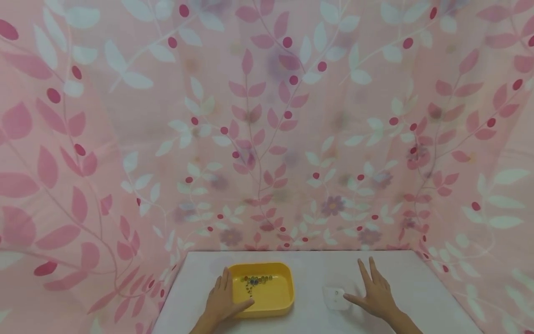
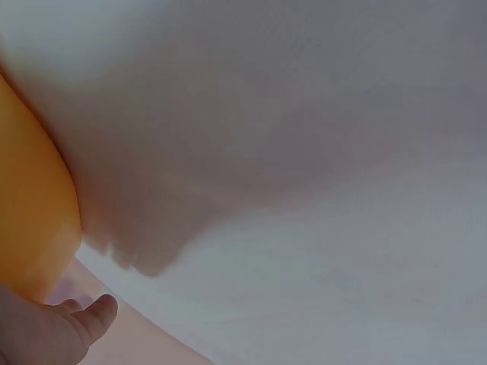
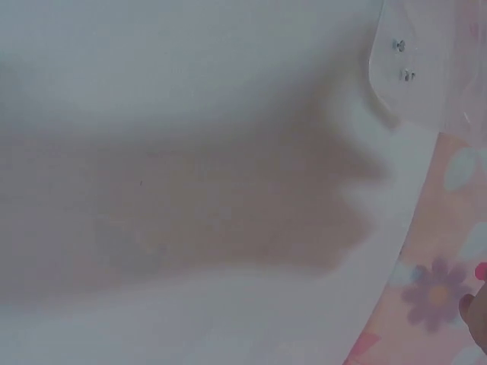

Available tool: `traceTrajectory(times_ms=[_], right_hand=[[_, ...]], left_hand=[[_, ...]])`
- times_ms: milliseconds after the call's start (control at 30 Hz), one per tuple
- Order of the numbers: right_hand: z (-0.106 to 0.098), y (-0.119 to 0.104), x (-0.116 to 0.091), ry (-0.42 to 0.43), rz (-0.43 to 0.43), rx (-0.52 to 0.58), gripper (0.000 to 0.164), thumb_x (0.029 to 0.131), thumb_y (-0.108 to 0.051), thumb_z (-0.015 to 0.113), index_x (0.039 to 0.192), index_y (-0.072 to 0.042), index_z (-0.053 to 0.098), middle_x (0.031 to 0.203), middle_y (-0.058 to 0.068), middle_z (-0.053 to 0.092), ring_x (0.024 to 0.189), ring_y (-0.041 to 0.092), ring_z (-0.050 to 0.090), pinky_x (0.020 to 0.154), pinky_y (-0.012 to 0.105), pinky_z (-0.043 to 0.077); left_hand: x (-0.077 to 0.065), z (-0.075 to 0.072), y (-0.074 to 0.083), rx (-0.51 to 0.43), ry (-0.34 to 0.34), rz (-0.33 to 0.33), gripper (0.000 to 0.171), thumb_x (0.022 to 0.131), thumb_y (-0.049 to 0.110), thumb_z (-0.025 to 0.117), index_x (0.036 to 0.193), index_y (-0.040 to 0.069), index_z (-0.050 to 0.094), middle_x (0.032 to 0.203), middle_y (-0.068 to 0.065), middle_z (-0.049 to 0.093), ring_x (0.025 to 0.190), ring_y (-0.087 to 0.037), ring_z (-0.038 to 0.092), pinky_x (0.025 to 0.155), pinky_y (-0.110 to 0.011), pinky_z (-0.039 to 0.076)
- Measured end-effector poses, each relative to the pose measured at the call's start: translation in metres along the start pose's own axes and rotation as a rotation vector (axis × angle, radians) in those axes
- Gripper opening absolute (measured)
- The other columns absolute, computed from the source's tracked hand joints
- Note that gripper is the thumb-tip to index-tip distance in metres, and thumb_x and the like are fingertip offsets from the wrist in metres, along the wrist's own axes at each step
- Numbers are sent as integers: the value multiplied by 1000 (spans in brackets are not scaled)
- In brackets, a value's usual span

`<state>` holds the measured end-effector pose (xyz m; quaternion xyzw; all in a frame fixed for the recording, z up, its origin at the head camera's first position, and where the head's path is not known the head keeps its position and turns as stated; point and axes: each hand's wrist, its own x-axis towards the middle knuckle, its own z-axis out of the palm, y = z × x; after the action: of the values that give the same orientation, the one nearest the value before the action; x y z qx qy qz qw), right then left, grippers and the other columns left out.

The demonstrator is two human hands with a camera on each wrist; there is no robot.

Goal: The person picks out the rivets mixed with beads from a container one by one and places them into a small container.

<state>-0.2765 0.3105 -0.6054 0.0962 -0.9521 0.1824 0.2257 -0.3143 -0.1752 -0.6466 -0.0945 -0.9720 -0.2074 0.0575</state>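
A yellow tray [image 1: 277, 297] holds several small glass marbles [image 1: 259, 280], mostly gathered toward its back, with a few trailing forward. My left hand [image 1: 220, 299] is at the tray's left side, fingers straight and thumb reaching over the near left corner; whether it presses on the tray I cannot tell. In the left wrist view, part of that hand [image 2: 46, 334] shows beside the tray's yellow wall [image 2: 34, 198]. To the right, my right hand [image 1: 377, 297] spreads its fingers beside a small clear plastic container [image 1: 339, 304], thumb near its right edge. Two tiny shiny pieces [image 3: 407, 75] show in the container.
Both containers stand on a white tabletop [image 1: 310, 269]. Pink leaf-patterned fabric [image 1: 258, 162] rises behind the table and along both sides. Hand shadows fall on the white surface in both wrist views.
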Motion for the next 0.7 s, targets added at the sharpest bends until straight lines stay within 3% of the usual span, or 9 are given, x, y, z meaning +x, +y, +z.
traceTrajectory(times_ms=[367, 700], right_hand=[[8, -15, 15, 12, -93, 26, 115, 67, -60, 83, 153, -2, 32, 154, 40, 18, 123, 65, 41, 87, 81, 35], [14, -32, 29, -69, -58, 42, 115, 69, -66, 78, 156, -10, 28, 159, 35, 14, 132, 59, 36, 96, 78, 30]], left_hand=[[-4, 0, 1, -10, 6, 33, 119, 76, 74, 65, 151, -10, 26, 161, -29, 17, 138, -56, 32, 98, -66, 43], [-3, -2, 3, 29, -8, 17, 123, 74, 82, 59, 152, -8, 26, 162, -26, 17, 140, -53, 30, 102, -65, 41]])
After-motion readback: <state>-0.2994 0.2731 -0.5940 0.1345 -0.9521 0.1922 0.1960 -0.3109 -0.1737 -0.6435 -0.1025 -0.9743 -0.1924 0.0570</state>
